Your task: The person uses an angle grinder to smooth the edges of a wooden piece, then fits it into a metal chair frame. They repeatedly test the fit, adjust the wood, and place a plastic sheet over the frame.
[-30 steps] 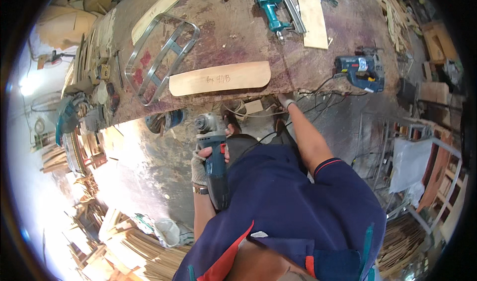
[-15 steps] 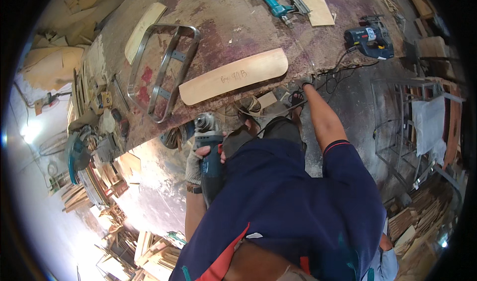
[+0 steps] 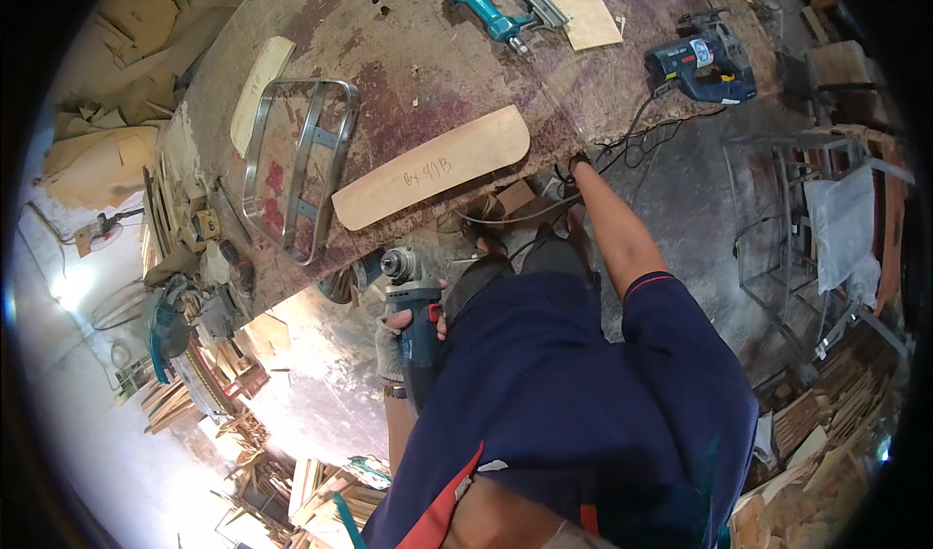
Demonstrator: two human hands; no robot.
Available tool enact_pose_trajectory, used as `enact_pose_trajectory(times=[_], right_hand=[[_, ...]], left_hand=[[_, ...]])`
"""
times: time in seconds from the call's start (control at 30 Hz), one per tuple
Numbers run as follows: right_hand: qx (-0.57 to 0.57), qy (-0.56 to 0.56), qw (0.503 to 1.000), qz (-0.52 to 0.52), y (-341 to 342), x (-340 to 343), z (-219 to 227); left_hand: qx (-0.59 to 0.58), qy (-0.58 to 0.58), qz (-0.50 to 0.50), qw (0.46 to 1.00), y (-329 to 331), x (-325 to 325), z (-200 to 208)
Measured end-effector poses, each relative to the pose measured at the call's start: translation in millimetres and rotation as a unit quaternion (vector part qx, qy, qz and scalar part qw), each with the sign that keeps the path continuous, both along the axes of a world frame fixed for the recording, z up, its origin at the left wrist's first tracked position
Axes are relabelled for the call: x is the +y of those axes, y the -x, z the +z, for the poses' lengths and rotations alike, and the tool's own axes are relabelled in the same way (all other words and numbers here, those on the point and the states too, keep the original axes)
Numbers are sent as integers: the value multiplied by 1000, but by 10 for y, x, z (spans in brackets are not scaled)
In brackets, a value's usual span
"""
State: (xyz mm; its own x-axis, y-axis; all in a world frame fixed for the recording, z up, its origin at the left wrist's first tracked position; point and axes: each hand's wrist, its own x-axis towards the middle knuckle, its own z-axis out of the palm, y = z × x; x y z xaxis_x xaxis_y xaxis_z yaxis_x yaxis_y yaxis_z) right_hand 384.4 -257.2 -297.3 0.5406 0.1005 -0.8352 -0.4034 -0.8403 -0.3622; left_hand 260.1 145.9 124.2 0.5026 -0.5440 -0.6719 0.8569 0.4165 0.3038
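My left hand point(image 3: 391, 343), in a grey knitted glove with bare fingertips, is closed round the body of a dark blue angle grinder point(image 3: 420, 340). The grinder is upright against my left side, its metal head and bare spindle facing up; no disc shows on it. My right arm stretches forward to the workbench's near edge, where my right hand point(image 3: 579, 163) is mostly hidden, with a dark band at the wrist. Its fingers do not show. Nearby are the black cord point(image 3: 637, 126) of a jigsaw point(image 3: 702, 66) and a grey cable point(image 3: 530, 219) hanging below the edge.
On the worn workbench point(image 3: 389, 83) lie a curved plywood piece point(image 3: 432, 167), a metal frame point(image 3: 316, 136), a narrow board point(image 3: 262, 97), a teal nail gun point(image 3: 486, 5) and another board point(image 3: 580, 7). A mitre saw point(image 3: 167, 325) and scrap wood are left; metal frames point(image 3: 777, 228) stand right.
The view has shifted, so the bench items appear farther left. My left hand still grips the grinder. My right arm stays stretched to the bench edge, its hand slightly farther left in the picture.
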Motion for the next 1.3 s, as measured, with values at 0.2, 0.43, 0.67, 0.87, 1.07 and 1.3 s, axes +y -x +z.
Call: enact_pose_trajectory(times=[0.2,0.43,0.67,0.87,1.07,1.3], right_hand=[[-24,-12,999,-21,-5,189,13],[-57,-20,996,-59,-35,239,36],[-81,-31,992,-92,100,151,-40],[-94,-48,987,-119,197,125,-216],[-232,70,968,-62,358,334,74],[-265,99,846,-451,756,808,1378]], left_hand=[[-5,-35,6,999,4,-140,112],[-43,-37,10,998,-12,0,118],[-64,-56,6,996,-23,108,115],[-66,-50,13,996,-35,50,159],[-48,-35,36,998,5,1,208],[-19,99,76,992,33,31,115]])
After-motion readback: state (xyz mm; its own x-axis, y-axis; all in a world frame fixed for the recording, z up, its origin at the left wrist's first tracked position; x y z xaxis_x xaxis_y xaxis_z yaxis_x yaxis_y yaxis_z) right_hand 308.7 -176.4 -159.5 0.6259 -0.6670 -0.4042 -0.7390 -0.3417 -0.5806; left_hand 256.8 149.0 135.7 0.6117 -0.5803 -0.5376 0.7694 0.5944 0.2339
